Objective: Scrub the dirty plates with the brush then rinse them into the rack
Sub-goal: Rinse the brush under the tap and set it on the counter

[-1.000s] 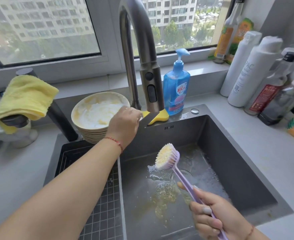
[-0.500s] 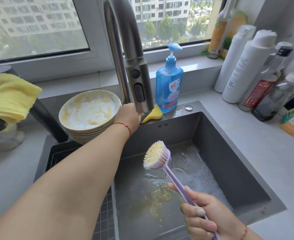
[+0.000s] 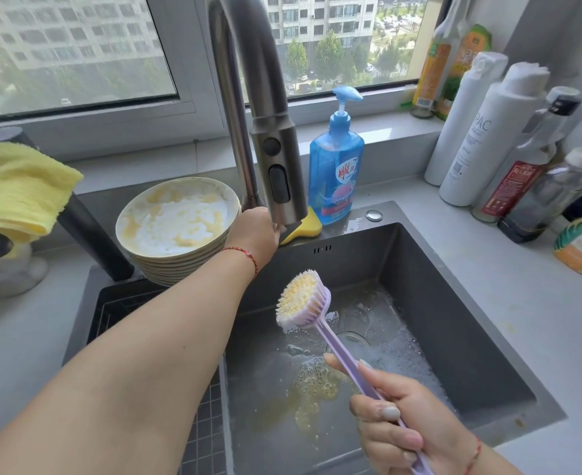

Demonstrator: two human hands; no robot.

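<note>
A: Where were the plates (image 3: 176,231)?

B: Stacked far left on the table beside the sink (image 3: 454,303), top one smeared and soapy. Glazed, stiff, likely slippery and breakable; I'd take the rim.

A: And the hands?

B: Right hand (image 3: 409,430) gripped the brush (image 3: 303,299), a slim plastic handle. Left hand (image 3: 253,234) reached behind the faucet (image 3: 276,156); its fingers were hidden, so I couldn't tell

1. White bottle (image 3: 478,145) on the right counter shows the letters "AC"
2. Blue soap bottle (image 3: 336,173) carries a red label, its characters too small to read
</note>
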